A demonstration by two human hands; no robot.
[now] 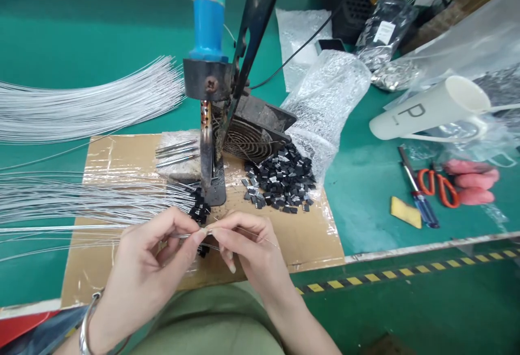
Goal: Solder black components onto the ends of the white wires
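Note:
My left hand (156, 260) pinches a thin grey wire near its end, low in the middle of the view. Touching it at the fingertips, my right hand (254, 241) is closed on a fine strand that trails right. Behind them lies a bundle of grey wires (134, 201) with black connectors (199, 206) on its right ends. A blue-handled soldering iron (208, 30) hangs tip down in a black stand, just above the connectors. Right of it is a pile of small black pieces (284, 176) on the cardboard (105, 160).
A round-grilled fan (249, 138) stands behind the pile, beside bubble wrap (325, 100). Another wire bundle (89, 106) lies back left. At right are a white cup (430, 107), orange-handled scissors (447, 190), a screwdriver (424, 209) and a yellow sponge (405, 212).

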